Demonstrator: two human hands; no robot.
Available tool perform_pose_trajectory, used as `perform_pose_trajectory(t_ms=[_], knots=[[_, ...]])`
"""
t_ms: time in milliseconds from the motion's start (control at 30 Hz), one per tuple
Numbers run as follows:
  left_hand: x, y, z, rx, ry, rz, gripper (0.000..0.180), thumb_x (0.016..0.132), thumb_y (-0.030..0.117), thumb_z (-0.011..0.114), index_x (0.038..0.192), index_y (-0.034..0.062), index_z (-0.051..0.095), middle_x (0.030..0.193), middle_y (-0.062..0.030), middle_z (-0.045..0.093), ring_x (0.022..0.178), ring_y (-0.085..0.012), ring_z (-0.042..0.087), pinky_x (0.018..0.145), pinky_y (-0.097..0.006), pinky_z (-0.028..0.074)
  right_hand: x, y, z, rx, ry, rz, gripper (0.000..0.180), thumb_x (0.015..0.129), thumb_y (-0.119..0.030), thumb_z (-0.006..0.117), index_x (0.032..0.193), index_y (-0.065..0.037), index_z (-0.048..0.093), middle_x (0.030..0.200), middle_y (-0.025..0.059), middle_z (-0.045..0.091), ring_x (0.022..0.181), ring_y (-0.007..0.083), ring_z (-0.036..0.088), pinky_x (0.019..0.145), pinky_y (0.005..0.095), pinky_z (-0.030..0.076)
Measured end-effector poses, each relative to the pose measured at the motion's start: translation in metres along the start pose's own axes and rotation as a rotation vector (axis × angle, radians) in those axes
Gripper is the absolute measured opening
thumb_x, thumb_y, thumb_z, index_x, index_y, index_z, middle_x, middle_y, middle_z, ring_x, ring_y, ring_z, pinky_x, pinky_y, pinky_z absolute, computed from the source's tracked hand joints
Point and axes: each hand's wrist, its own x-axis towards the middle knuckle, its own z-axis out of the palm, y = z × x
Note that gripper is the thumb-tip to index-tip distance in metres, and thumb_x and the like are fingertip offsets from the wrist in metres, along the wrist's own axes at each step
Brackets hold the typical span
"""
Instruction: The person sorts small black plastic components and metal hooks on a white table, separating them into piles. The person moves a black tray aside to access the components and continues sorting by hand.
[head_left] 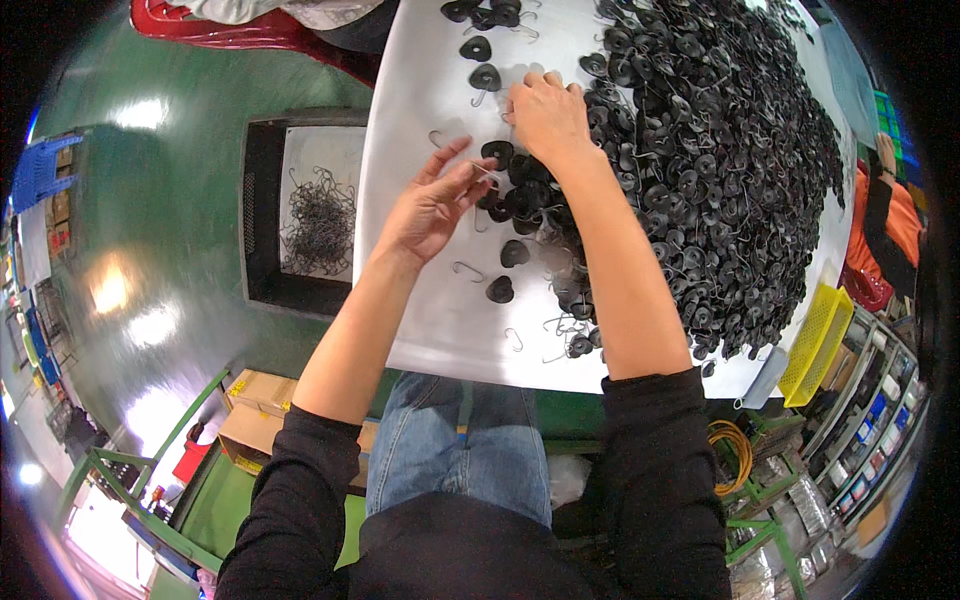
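Observation:
My left hand (432, 208) is raised over the white table, palm partly up. Thumb and forefinger pinch a thin wire hook (482, 171), while its other fingers stay loosely apart. Beneath and beside it are several black rounded rubber-like pieces (515, 252), some with hooks through them. My right hand (550, 115) is farther off, back of the hand up, its fingers curled down at the edge of a large heap of the same black pieces (690, 190). Whatever those fingertips hold is hidden. Near it lies a black piece with a hook (485, 77).
Loose wire hooks (467, 269) lie on the white tabletop (430, 330). Left of the table, a black crate (262, 215) holds a tangle of wire hooks (318, 225). A yellow basket (815, 345) stands at the right corner. Across the table sits another person in orange (900, 222).

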Motion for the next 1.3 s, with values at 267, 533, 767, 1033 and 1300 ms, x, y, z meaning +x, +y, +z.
perform_pose_trajectory(t_ms=[267,533,767,1033,1300], knots=[[0.043,0.025,0.015,1.479,0.297,0.762,0.020,0.077,0.018,0.066,0.091,0.0032,0.067,0.085,-0.0144,0.064,0.082,-0.0305,0.059,0.075,-0.038,0.047,-0.021,0.009,-0.031,0.584,0.088,0.260,0.023,0.069,-0.023,0.069,0.080,-0.003,0.067,0.081,0.0122,0.063,0.078,0.0258,0.063,0.070,0.0380,0.048],[0.080,0.037,0.025,1.515,0.211,0.733,0.022,0.076,0.023,0.068,0.087,0.0044,0.067,0.081,-0.0099,0.067,0.073,-0.0220,0.063,0.067,-0.033,0.048,-0.043,0.029,-0.044,1.506,-0.382,0.913,0.018,0.073,-0.010,0.069,0.065,-0.009,0.054,0.057,-0.0045,0.041,0.043,0.0021,0.031,0.038,0.0192,0.014],[0.051,0.044,0.008,1.210,0.111,0.290,0.022,0.078,0.018,0.068,0.088,-0.0012,0.067,0.075,-0.0050,0.065,0.068,-0.0099,0.060,0.060,-0.025,0.047,-0.069,0.031,-0.047,1.477,-0.614,0.960,0.021,0.073,-0.009,0.070,0.064,-0.007,0.051,0.058,-0.0029,0.043,0.039,0.0066,0.030,0.037,0.0238,0.016],[0.030,0.018,-0.004,1.375,0.322,0.612,0.028,0.074,0.012,0.067,0.097,-0.0020,0.063,0.084,-0.0161,0.065,0.071,-0.0240,0.063,0.067,-0.033,0.050,-0.045,0.032,-0.031,0.322,0.098,0.012,0.016,0.077,-0.007,0.059,0.091,-0.015,0.065,0.093,0.0052,0.057,0.088,0.0233,0.060,0.071,0.0359,0.052],[-0.017,-0.011,0.002,1.432,0.243,0.617,0.025,0.077,0.006,0.065,0.101,0.0043,0.061,0.093,-0.0123,0.062,0.079,-0.0272,0.060,0.071,-0.036,0.048,-0.043,0.044,-0.038,0.008,-0.152,-0.278,0.015,0.079,-0.007,0.055,0.088,-0.012,0.066,0.096,0.0048,0.058,0.094,0.0244,0.060,0.076,0.0387,0.051]])
